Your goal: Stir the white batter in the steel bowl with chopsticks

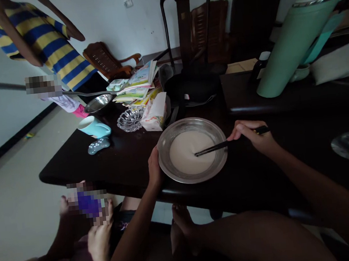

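A round metal bowl (195, 179) stands on the dark table near its front edge. Inside it is a pale, milky liquid (186, 158). My left hand (155, 168) is closed against the bowl's left side, fingers partly hidden by the wall. From the right, my right hand (251, 133) grips a pair of dark chopsticks (216, 147), whose tips dip into the liquid near the bowl's middle.
Left on the table (69, 166) are a blue mug (91, 126), a game controller (99, 146), a glass dish (129, 119), a tissue box (154, 116), booklets (138, 82) and a metal basin (98, 104). A green thermos (293, 47) stands back right. Other people are at the left.
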`<state>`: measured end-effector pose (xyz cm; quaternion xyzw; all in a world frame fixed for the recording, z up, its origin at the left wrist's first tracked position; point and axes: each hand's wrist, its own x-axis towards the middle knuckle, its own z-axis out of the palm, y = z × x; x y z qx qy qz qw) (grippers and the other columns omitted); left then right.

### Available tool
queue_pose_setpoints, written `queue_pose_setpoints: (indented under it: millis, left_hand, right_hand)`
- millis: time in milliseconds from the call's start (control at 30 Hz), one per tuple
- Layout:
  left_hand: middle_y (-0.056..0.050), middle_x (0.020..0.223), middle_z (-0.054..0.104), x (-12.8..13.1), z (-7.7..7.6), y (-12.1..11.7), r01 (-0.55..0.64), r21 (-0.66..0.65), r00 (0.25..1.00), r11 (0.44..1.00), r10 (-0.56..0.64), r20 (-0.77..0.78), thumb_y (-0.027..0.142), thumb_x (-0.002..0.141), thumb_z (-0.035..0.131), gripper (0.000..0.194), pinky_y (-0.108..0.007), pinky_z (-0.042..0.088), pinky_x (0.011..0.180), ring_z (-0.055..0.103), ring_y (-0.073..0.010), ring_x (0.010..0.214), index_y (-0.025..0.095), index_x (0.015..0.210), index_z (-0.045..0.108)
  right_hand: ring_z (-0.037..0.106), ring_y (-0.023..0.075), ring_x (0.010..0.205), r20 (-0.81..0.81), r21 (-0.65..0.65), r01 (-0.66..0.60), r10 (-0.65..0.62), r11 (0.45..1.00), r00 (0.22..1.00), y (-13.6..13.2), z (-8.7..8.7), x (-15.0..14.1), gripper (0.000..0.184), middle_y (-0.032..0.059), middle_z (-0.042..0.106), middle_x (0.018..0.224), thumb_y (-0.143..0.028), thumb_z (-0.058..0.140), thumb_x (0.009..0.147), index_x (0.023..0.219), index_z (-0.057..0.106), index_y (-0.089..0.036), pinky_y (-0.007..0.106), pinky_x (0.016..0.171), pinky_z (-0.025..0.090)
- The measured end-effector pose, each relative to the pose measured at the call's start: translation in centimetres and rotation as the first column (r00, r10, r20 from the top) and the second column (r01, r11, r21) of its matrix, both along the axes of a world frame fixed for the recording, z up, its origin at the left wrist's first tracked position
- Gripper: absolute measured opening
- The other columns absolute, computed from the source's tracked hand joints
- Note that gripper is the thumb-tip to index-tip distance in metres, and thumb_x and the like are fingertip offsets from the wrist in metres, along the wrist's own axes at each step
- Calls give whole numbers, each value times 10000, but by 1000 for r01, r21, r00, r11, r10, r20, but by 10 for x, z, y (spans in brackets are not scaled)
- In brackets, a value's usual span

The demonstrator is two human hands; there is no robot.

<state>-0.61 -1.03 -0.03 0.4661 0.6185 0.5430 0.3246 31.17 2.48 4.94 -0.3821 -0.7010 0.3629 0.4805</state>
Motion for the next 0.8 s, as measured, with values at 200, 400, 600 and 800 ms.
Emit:
queue_pose_setpoints:
  millis: [200, 400, 600, 800]
  left_hand:
    - [-89, 1236, 675, -1, 0, 0, 35, 30, 999, 999, -34, -31, 348, 970, 375, 418, -339, 401, 1069, 581, -232, 1176, 132, 1171, 671]
    - [-66, 1221, 683, 0, 3, -1, 48, 36, 997, 998, -46, -67, 324, 972, 363, 417, -318, 399, 1065, 580, -237, 1178, 121, 1158, 676]
    - [-78, 1218, 685, 2, 3, 0, 21, 20, 1000, 1000, -20, -5, 336, 974, 379, 402, -334, 412, 1060, 591, -232, 1172, 142, 1145, 686]
    - [-56, 1233, 679, 1, 1, 1, 38, 17, 999, 999, -38, -6, 299, 980, 355, 409, -299, 409, 1054, 582, -223, 1184, 122, 1175, 669]
  right_hand:
    - [656, 220, 747, 112, 50, -26, 21, 998, 993, 1, -1, -1, 311, 43, 747, 773, -490, 612, 888, 713, 731, -262, 385, 721, 505]
    - [662, 206, 685, 64, 37, -76, 74, 996, 995, 0, -2, 0, 397, 32, 738, 700, -472, 544, 936, 633, 682, -255, 387, 711, 498]
    - [675, 216, 754, 82, 59, 6, -11, 998, 997, 1, -1, 0, 301, 35, 754, 778, -455, 595, 909, 711, 721, -267, 384, 734, 516]
    - [686, 218, 726, 87, 1, -104, 104, 995, 991, -2, -1, -3, 354, 33, 757, 746, -506, 575, 909, 690, 712, -265, 386, 719, 517]
